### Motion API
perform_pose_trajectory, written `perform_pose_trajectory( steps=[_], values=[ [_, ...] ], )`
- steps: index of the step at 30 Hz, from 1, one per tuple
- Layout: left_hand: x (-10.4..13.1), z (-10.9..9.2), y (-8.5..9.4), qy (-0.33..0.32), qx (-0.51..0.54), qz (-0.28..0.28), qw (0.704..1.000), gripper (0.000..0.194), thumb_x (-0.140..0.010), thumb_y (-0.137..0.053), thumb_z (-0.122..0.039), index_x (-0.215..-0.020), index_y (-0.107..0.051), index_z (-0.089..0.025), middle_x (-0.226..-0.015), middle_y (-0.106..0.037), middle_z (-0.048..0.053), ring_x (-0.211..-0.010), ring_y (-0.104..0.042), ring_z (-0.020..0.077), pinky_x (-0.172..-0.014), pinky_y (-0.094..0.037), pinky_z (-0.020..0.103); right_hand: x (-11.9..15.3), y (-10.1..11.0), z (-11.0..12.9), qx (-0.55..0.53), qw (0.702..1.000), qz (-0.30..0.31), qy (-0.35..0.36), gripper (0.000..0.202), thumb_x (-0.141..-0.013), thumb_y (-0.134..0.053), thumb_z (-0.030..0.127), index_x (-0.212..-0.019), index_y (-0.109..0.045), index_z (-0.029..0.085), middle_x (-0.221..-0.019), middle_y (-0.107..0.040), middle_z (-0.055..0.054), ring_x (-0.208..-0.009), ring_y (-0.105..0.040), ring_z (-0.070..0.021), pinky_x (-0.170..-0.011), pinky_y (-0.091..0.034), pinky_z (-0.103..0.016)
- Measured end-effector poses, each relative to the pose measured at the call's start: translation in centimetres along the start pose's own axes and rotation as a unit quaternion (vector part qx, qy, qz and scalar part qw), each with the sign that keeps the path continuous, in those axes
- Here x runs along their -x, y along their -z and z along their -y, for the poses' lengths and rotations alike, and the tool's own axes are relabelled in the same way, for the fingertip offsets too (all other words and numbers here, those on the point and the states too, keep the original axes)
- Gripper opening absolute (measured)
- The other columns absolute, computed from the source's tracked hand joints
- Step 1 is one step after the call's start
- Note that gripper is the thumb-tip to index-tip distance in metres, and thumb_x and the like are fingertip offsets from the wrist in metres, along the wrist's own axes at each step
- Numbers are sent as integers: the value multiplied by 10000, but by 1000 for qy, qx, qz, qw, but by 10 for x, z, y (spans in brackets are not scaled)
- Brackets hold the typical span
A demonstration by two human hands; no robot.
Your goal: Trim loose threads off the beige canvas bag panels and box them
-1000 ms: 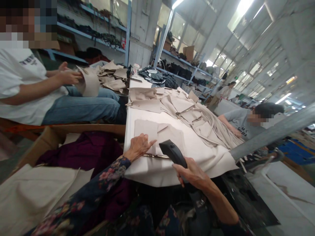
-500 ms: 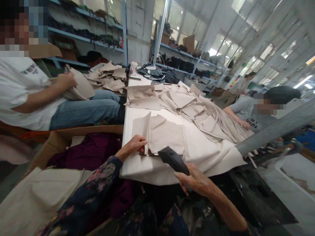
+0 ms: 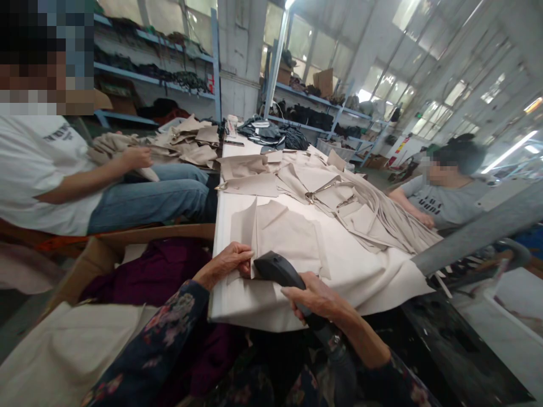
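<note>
At the near end of the white-covered table, beige fabric pieces lie in a layered stack. My left hand pinches the left edge of this fabric between thumb and fingers, where a flap stands up. My right hand is wrapped round the handle of a black handheld tool. The tool's wide head rests on or just above the near edge of the fabric, close to the left fingertips. A dark hose runs down from the handle toward my lap.
More beige pieces and long strips cover the table further back. A cardboard box with purple fabric stands left. One person sits at the left, another at the right, beyond a slanting grey metal post.
The black tool and my right hand have moved left along the fabric's near edge, closer to my left hand. The left person's hand has shifted and the right person's head has lifted.
</note>
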State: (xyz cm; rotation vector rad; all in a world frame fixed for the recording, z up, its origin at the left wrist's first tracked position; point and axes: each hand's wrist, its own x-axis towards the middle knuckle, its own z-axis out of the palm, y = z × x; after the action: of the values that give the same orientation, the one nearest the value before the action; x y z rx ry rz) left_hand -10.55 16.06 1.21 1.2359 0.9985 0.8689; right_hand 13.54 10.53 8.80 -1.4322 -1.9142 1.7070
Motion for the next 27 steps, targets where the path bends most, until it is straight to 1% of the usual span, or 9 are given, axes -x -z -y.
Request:
perform_pose_trajectory(
  steps=[4, 7, 10, 14, 16, 19, 22, 25, 27],
  values=[
    [0, 1, 0, 6, 13, 23, 1000, 381, -693, -639, -479, -648, -618, -101, -518, -634, 58, -428, -557, 108, -463, -415, 204, -8, 3, 11, 16, 999, -19, 31, 272, -803, -507, 405, -721, -516, 147, -533, -539, 6, -416, -501, -91, -386, -445, -192],
    [0, 2, 0, 1, 16, 18, 1000, 392, -691, -636, -496, -664, -620, -105, -510, -630, 48, -418, -547, 102, -466, -420, 205, -6, 4, 14, 24, 999, -24, 20, 276, -801, -510, 413, -716, -512, 149, -529, -536, 10, -410, -502, -88, -380, -438, -182],
    [-2, 5, 2, -5, 8, 7, 1000, 362, -707, -627, -468, -605, -582, -123, -489, -619, 35, -407, -534, 89, -444, -397, 187, 4, 2, 9, 11, 1000, -13, -3, 266, -796, -516, 414, -734, -502, 155, -529, -524, 19, -408, -494, -82, -380, -436, -178],
    [-5, 8, 0, 1, -22, 0, 1000, 345, -724, -591, -448, -576, -542, -141, -460, -608, 32, -397, -533, 97, -433, -396, 193, 8, -3, -1, 5, 1000, -20, 1, 218, -778, -531, 381, -776, -506, 165, -570, -540, 16, -411, -500, -89, -365, -423, -186],
    [-6, 9, -5, 10, -49, -12, 999, 334, -725, -573, -437, -560, -513, -153, -437, -596, 26, -387, -529, 102, -424, -392, 197, 2, -2, -3, 10, 999, -39, 4, 249, -790, -508, 399, -731, -505, 157, -553, -534, 11, -400, -493, -91, -359, -420, -195],
    [-10, 8, -14, 32, -105, -43, 993, 314, -731, -539, -389, -516, -473, -168, -401, -569, 20, -373, -521, 117, -402, -376, 205, -6, 10, -4, -12, 995, -98, 10, 307, -796, -495, 448, -702, -488, 156, -525, -505, 20, -394, -473, -90, -361, -430, -211],
    [-18, 3, -11, 58, -171, -111, 977, 282, -740, -508, -326, -513, -499, -160, -444, -591, 42, -412, -558, 149, -425, -400, 233, 1, 23, -4, -33, 992, -120, 21, 335, -797, -498, 475, -707, -483, 153, -525, -491, 26, -401, -476, -90, -373, -430, -212],
    [-30, -8, 10, 62, -234, -255, 936, 190, -761, -464, -260, -628, -546, -151, -663, -658, 96, -668, -641, 208, -559, -446, 272, 16, 28, -6, -34, 994, -101, 31, 334, -805, -488, 473, -703, -478, 154, -529, -492, 26, -400, -477, -89, -374, -423, -206],
    [-39, -16, 26, 63, -264, -350, 897, 111, -743, -474, -229, -706, -549, -156, -831, -654, 136, -901, -616, 266, -664, -445, 309, 25, 25, -7, -38, 995, -85, 35, 323, -802, -492, 466, -708, -469, 158, -527, -489, 33, -394, -470, -84, -373, -422, -203]
  ],
)
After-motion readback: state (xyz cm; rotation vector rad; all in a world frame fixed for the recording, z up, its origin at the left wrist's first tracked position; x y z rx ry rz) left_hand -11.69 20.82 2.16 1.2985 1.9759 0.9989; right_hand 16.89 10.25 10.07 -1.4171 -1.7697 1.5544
